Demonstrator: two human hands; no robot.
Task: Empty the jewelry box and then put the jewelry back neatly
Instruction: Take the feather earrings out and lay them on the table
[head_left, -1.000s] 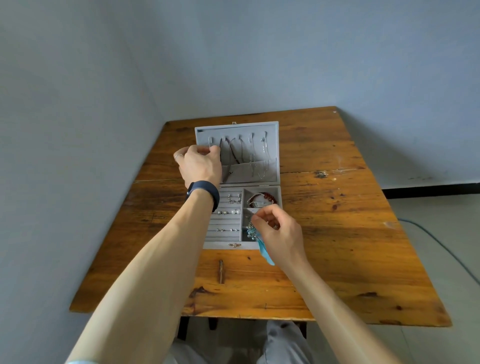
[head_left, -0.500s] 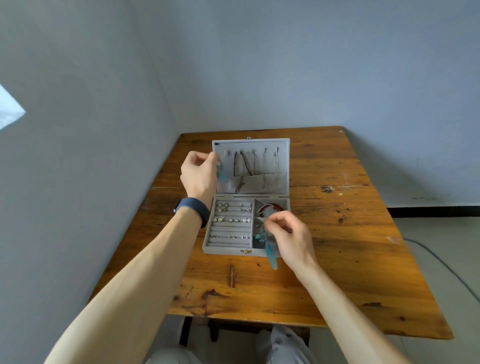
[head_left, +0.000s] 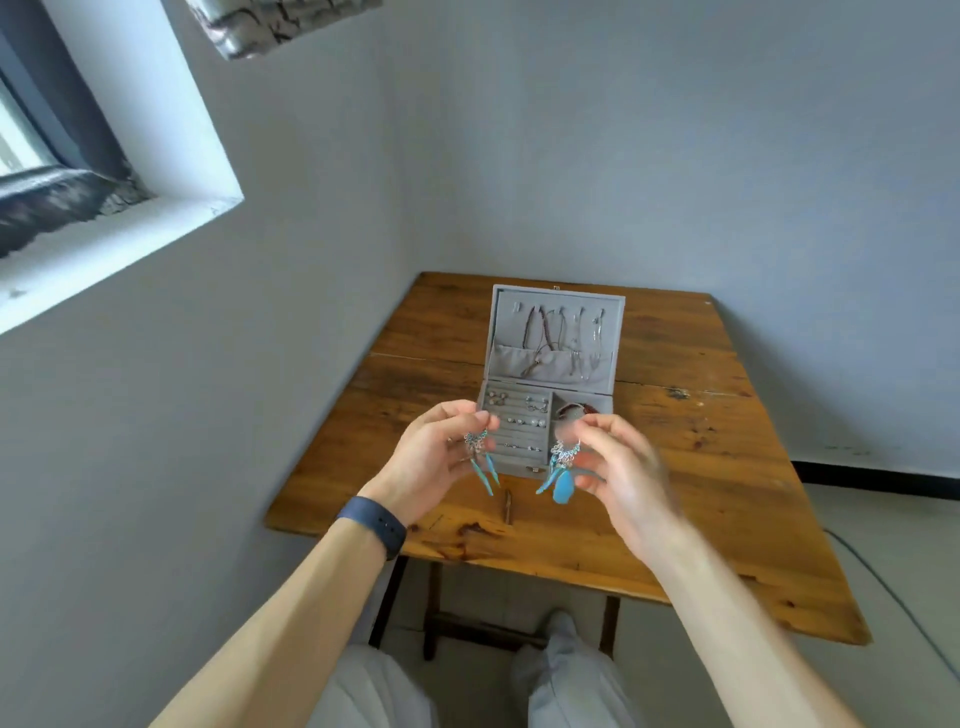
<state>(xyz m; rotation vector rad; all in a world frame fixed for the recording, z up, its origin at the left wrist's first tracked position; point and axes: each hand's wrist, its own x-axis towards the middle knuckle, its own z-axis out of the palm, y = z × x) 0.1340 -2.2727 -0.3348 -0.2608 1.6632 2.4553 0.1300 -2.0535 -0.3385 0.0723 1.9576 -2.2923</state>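
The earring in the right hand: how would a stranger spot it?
On the wooden table in the corner stands an open grey jewelry box. In front of it, the right hand pinches a silver dangling earring. It shows a broad turquoise drop; the other earring, in the left hand, shows only slim blue spikes.

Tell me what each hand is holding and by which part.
The left hand pinches one blue earring by its top; the right hand pinches the matching earring the same way.
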